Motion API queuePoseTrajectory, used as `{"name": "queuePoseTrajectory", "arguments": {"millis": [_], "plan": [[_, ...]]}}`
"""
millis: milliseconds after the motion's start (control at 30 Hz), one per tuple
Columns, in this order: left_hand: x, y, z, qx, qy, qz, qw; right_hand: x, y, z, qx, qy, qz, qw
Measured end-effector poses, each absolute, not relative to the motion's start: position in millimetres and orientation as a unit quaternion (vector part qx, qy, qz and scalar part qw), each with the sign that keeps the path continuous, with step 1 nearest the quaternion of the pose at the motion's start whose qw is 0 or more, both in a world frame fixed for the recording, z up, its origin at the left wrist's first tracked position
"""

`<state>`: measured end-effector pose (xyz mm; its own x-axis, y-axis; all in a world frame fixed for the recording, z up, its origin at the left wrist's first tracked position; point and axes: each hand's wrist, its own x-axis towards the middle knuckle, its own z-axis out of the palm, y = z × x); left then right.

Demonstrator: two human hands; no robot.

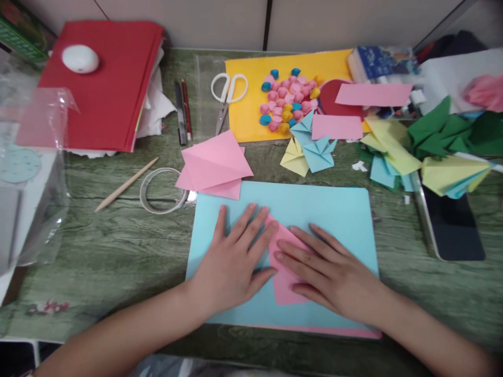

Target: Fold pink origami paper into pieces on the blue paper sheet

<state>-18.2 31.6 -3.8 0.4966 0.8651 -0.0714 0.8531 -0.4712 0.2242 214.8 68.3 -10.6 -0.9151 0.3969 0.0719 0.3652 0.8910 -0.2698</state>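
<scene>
A folded piece of pink paper lies on a stack of light blue sheets in front of me. My left hand rests flat with fingers spread, its fingertips at the left edge and top corner of the pink paper. Across the paper's right part, my right hand is laid flat with its fingers stretched out, hiding some of it. Just beyond my left fingers, several pink paper squares overlap in a loose pile.
Left of the sheets are a tape roll and a pointed wooden stick. Scissors and small paper pieces on a yellow sheet lie behind. A phone, folded blue paper and green paper shapes are to the right.
</scene>
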Motion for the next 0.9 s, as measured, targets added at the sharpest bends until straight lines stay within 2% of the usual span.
{"name": "queuePoseTrajectory", "arguments": {"millis": [900], "plan": [[-15.4,28.1,0.9,0.851,0.516,0.006,0.100,214.4,70.4,-8.2,-0.203,-0.965,0.150,0.071]]}}
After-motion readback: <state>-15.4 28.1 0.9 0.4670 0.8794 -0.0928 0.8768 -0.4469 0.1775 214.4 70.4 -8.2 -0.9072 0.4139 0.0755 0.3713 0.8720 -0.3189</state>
